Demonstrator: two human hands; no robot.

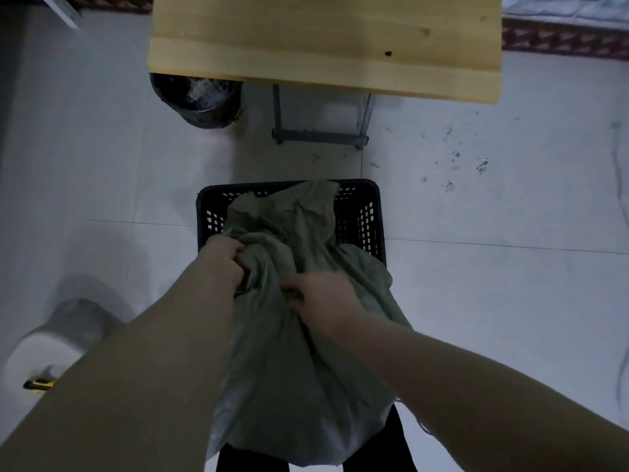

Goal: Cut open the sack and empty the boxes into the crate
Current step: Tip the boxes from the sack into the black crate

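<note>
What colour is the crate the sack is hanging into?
Black, with lattice-holed walls; the crate shows in the head view.

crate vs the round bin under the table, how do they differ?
The crate is rectangular with perforated walls; the bin is round. The crate holds one end of the sack; the bin holds crumpled clear plastic. Both are black and stand on the floor.

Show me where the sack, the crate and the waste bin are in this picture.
sack (299, 369), head view, on its wide lower cloth.
crate (364, 219), head view, on its right latticed wall.
waste bin (199, 105), head view, on its plastic lining.
</note>
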